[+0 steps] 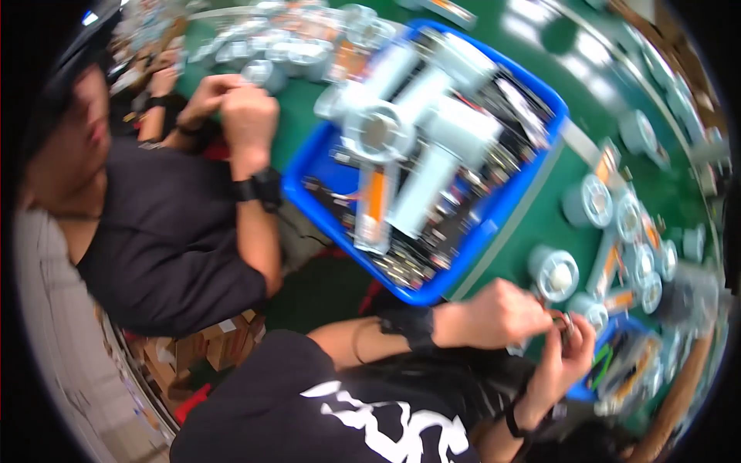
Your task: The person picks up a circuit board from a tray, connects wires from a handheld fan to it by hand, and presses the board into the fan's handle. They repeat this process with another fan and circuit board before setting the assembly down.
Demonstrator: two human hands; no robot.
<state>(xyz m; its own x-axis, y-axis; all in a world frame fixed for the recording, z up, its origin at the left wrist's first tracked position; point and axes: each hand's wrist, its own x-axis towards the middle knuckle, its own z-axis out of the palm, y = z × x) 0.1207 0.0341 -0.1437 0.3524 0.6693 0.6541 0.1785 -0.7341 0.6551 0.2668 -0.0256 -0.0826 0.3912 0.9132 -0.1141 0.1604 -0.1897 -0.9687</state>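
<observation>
My left hand (pixel 494 315), with a dark band at its wrist, is closed, its fingertips meeting those of my right hand. My right hand (pixel 570 353) is pinched close beside it. A small, shiny part (pixel 569 327) shows between the fingers; motion blur hides its kind. Just beyond my hands lies a pale-blue housing (pixel 553 275) with a round, open end and something white inside. Farther left, a blue bin (pixel 494 231) holds several pale-blue housings (pixel 445 154) with round heads and long handles, one with an orange strip, above many small dark and metallic parts.
Several more housings (pixel 627 220) lie on the green table (pixel 552 181) to the right. A smaller blue bin (pixel 580 392) is beside my right hand. At left, a co-worker in black (pixel 177 224) works with both hands (pixel 247 116) near piled housings (pixel 309 50). Cartons (pixel 220 343) stand below.
</observation>
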